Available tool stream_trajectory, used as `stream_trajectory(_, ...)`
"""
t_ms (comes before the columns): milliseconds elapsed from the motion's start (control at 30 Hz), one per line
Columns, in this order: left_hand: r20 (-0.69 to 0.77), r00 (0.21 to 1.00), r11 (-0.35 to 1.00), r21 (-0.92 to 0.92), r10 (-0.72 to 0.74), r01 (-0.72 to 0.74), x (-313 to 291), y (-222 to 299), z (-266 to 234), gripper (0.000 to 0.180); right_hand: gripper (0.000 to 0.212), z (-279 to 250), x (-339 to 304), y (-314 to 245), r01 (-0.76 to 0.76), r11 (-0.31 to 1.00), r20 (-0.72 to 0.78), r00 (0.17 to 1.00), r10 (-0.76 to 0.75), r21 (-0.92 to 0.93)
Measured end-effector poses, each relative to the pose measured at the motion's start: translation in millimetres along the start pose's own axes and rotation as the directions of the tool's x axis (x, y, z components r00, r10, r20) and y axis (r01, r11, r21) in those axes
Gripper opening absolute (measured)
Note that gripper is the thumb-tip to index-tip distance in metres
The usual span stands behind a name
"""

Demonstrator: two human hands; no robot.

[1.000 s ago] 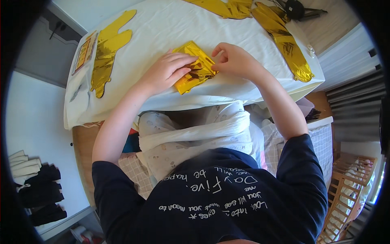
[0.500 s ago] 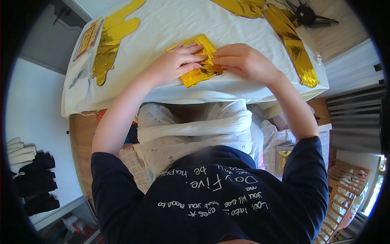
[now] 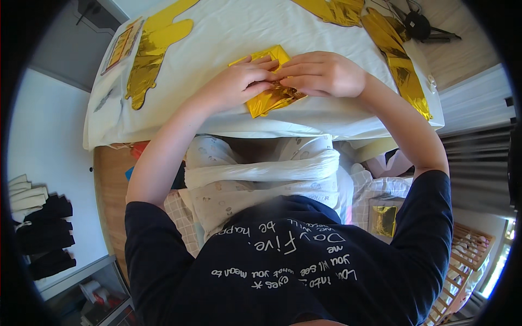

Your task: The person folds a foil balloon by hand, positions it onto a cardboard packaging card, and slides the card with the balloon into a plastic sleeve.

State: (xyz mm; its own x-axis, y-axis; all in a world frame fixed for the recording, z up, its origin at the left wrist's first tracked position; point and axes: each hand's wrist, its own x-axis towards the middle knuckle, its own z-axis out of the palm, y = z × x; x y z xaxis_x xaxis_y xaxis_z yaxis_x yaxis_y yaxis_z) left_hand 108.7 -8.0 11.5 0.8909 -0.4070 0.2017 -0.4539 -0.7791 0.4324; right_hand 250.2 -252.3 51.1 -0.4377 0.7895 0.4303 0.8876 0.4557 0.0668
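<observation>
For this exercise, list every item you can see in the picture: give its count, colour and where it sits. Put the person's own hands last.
Folded foil piece: one, gold, on the white cloth near the front edge, under both hands.
Flat foil shape: one, gold, far left of the cloth.
Foil strip: one, gold, right side of the cloth.
Crumpled foil: one, gold, top edge.
Packet: one, gold and pale, beside the flat shape.
Cloth: one, white, covering the table.
Dark object: one, black, top right; kind unclear.
Folded textiles: a stack, white and black, far left.
Left hand: on the folded piece.
Right hand: on the folded piece, fingers meeting the left's.
</observation>
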Motion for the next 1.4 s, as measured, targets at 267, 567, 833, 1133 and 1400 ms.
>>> stream_trajectory(267, -0.033, 0.999, 0.999, -0.049, -0.022, 0.02, 0.3, 1.9, 0.2, 0.034, 0.016, 11.3, -0.9, 4.8, -0.191, 0.934, -0.05, 0.975, 0.216, 0.303)
stream_trajectory(567, -0.058, 0.996, 0.988, -0.143, -0.069, 0.061, -2.1, 7.3, 1.2, 0.036, 0.014, 19.6, 5.4, 3.7, -0.409, 0.773, 0.05, 0.895, 0.443, 0.485)
stream_trajectory(833, -0.127, 0.985, 0.976, -0.199, -0.115, 0.088, -4.7, 3.1, 7.4, 0.03, 0.019, 26.6, 17.7, 11.8, -0.618, 0.477, 0.263, 0.742, 0.616, 0.626)
stream_trajectory(1133, -0.406, 0.914, 0.957, 0.271, 0.017, 0.102, -37.4, 31.3, 2.5, 0.029, 0.023, 25.0, 31.0, 16.8, -0.703, 0.446, 0.361, 0.686, 0.632, 0.554)
stream_trajectory(1400, -0.415, 0.909, 0.966, 0.247, 0.038, 0.072, -60.3, 43.8, 7.7, 0.021, 0.019, 17.4, 51.7, 22.7, -0.752, 0.482, 0.49, 0.658, 0.572, 0.449)
